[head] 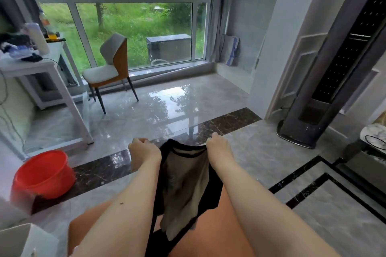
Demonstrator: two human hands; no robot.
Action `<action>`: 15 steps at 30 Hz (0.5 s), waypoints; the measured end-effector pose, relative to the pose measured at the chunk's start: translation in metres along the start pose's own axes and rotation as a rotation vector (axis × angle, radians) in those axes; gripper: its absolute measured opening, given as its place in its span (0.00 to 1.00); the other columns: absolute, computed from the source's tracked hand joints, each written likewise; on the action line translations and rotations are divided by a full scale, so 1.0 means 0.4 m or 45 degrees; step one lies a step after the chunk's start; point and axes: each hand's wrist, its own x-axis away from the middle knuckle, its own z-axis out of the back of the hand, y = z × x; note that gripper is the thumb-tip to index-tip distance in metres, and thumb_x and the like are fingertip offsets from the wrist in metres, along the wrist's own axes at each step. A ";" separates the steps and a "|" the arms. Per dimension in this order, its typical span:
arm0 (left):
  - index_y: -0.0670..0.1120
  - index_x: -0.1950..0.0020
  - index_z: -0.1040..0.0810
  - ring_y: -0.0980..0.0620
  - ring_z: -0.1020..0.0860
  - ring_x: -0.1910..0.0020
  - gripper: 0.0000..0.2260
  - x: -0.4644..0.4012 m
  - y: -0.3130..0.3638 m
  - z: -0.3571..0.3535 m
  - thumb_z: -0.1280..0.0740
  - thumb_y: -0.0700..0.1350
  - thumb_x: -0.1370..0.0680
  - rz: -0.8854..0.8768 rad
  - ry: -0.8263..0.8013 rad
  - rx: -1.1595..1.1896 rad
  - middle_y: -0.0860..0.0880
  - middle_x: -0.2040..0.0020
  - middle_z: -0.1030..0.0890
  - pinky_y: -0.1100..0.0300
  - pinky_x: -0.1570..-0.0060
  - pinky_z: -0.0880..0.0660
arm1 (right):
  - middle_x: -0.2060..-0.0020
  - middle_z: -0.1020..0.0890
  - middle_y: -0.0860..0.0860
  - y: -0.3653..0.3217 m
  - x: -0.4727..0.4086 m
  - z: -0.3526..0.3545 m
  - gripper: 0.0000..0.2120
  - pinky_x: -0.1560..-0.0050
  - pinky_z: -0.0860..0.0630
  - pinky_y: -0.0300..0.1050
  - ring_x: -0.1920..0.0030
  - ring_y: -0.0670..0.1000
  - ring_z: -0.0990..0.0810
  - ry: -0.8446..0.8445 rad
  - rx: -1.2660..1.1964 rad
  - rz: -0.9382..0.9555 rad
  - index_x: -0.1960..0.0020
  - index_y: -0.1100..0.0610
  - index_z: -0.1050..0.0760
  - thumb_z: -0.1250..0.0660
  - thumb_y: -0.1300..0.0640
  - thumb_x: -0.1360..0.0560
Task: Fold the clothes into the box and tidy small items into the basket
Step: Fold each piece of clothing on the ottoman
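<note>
Item: dark garment (183, 181), black w/ thin grey-brown panel, black trim at top edge. Location: held up in air in front of person, above lap, hanging down between both forearms; lower part bunched near thighs.

Left hand (144, 152): fingers curled, pinching garment's top-left corner. Right hand (218, 146): same, curled round top-right corner. Top edge pulled fairly taut between them.

Handling (judged): light, very soft, no stiffness; drapes and creases freely, prob. a bit see-through, so thin fabric. Not fragile, but could slip from a loose pinch. Best hold: top corners at the trim, as now; fold needs a flat surface or lap.

Box and basket: not seen from here.

Nearby: red bucket (41, 175) on floor at left; chair (110, 69) by window; white table (37, 64) w/ clutter.
</note>
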 end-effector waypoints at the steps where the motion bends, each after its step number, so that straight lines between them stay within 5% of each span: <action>1: 0.43 0.47 0.23 0.40 0.23 0.46 0.09 -0.018 0.029 -0.011 0.42 0.39 0.21 -0.038 0.014 0.058 0.41 0.42 0.22 0.52 0.48 0.28 | 0.40 0.29 0.60 0.008 -0.038 0.018 0.17 0.45 0.29 0.50 0.41 0.60 0.26 0.045 -0.027 -0.005 0.37 0.65 0.29 0.45 0.71 0.24; 6: 0.44 0.42 0.24 0.41 0.23 0.44 0.11 -0.070 0.113 -0.083 0.39 0.37 0.23 -0.303 -0.330 -0.027 0.41 0.42 0.23 0.50 0.44 0.25 | 0.44 0.26 0.58 0.009 -0.174 0.118 0.13 0.56 0.33 0.47 0.45 0.60 0.24 0.137 -0.216 0.028 0.44 0.63 0.27 0.44 0.70 0.25; 10: 0.48 0.29 0.34 0.41 0.30 0.35 0.28 -0.022 0.094 -0.159 0.30 0.39 0.28 -0.287 -0.699 -0.289 0.41 0.32 0.31 0.53 0.41 0.26 | 0.47 0.22 0.58 0.017 -0.208 0.153 0.12 0.58 0.33 0.44 0.49 0.60 0.23 0.096 -0.538 0.012 0.44 0.61 0.28 0.45 0.67 0.24; 15: 0.54 0.23 0.51 0.38 0.39 0.29 0.38 0.042 0.079 -0.211 0.33 0.40 0.26 -0.254 -0.760 -0.361 0.44 0.26 0.47 0.44 0.34 0.32 | 0.50 0.21 0.61 0.074 -0.194 0.182 0.09 0.59 0.33 0.46 0.51 0.60 0.24 0.096 -0.757 0.058 0.47 0.62 0.29 0.45 0.64 0.24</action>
